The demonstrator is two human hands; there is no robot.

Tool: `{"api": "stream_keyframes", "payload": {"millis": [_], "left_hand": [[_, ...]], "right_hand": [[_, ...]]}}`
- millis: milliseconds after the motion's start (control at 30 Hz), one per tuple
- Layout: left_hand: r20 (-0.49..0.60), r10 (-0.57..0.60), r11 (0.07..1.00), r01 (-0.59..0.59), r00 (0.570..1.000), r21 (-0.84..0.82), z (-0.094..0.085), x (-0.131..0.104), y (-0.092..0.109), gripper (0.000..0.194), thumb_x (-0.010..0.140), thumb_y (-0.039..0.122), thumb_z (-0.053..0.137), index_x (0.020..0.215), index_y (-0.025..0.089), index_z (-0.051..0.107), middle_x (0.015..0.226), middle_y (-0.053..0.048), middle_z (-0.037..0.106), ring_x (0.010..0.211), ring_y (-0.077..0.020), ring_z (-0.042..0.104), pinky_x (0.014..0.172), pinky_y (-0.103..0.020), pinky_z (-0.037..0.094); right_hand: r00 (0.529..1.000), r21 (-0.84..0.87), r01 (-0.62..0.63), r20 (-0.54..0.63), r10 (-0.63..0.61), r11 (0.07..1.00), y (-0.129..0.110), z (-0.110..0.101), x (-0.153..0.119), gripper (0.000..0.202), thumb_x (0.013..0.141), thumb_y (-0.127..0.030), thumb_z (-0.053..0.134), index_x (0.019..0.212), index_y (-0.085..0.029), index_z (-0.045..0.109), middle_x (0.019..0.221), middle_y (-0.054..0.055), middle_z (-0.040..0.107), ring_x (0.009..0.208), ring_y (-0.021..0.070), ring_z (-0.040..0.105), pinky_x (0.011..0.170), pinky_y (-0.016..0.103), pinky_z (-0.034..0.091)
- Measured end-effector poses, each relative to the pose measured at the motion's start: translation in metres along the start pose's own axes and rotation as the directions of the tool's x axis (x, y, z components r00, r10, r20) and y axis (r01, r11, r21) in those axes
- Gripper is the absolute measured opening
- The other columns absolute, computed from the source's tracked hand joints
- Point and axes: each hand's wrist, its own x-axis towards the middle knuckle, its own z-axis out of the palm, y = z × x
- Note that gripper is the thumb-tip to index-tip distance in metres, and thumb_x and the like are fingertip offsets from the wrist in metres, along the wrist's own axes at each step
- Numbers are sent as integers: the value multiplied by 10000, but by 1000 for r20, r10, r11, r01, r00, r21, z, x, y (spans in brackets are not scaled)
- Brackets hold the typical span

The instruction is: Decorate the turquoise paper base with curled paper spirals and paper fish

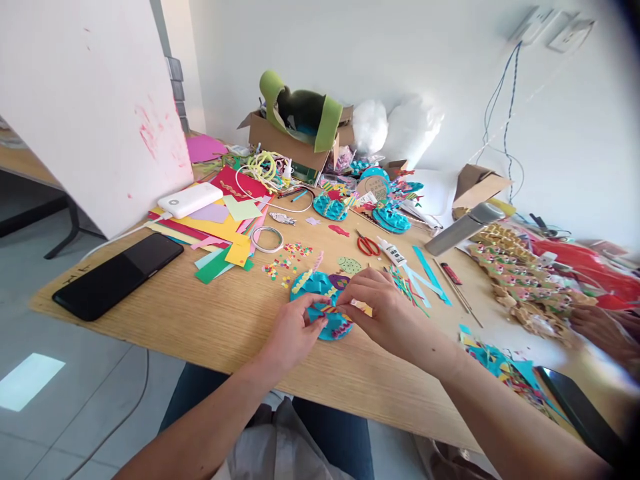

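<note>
Near the table's front edge lies a round blue craft piece point(301, 282) with yellow, pink and purple decorations on it. Over its middle, both hands meet at a small striped yellow and red piece point(329, 309). My left hand point(295, 330) has thumb and fingers bent round the left end of that striped piece. From the right, my right hand point(380, 303) pinches its other end. A purple oval point(339, 281) shows just behind the fingers. Green dotted paper point(349, 265) lies beyond my right hand.
Red scissors point(369, 245), a glue tube point(393, 252) and a grey bottle point(463, 230) stand or lie behind. Left are a black phone point(120, 273), coloured paper point(215, 265) and a tape roll point(267, 240). Another person's hand point(600, 327) is at the far right.
</note>
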Motion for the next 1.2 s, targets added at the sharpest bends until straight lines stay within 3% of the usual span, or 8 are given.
{"api": "stream_keyframes", "payload": {"millis": [100,300,900,1200], "left_hand": [[-1,-7,1000,7,1000,-10,0,1,-3,308,785,236,611,1086,186,654,551,63,398,503,-89,360,477,-208,284],[21,-28,997,29,999,-73,-1,3,2,312,751,209,629,1059,164,661,510,81,342,474,-78,316,461,-208,246],[46,-92,979,99,995,-179,-3,1,17,355,712,383,648,981,151,651,483,83,387,414,-67,363,407,-194,236],[61,-125,974,134,990,-183,-3,0,17,330,729,377,636,973,155,622,504,74,439,413,-65,386,400,-186,240]], "right_hand": [[1000,-26,-28,13,28,999,0,2,4,106,880,-202,611,800,-215,680,801,33,653,893,202,547,815,366,384],[997,-38,-61,52,63,997,-3,4,6,104,863,-177,625,783,-210,682,796,25,664,899,203,555,830,372,373],[995,-72,-75,58,79,995,-4,4,9,148,867,-206,621,730,-190,673,751,32,666,870,199,563,814,364,361],[992,-86,-92,84,99,992,-6,4,9,141,866,-182,609,739,-179,668,737,37,654,872,203,548,823,363,348]]}}
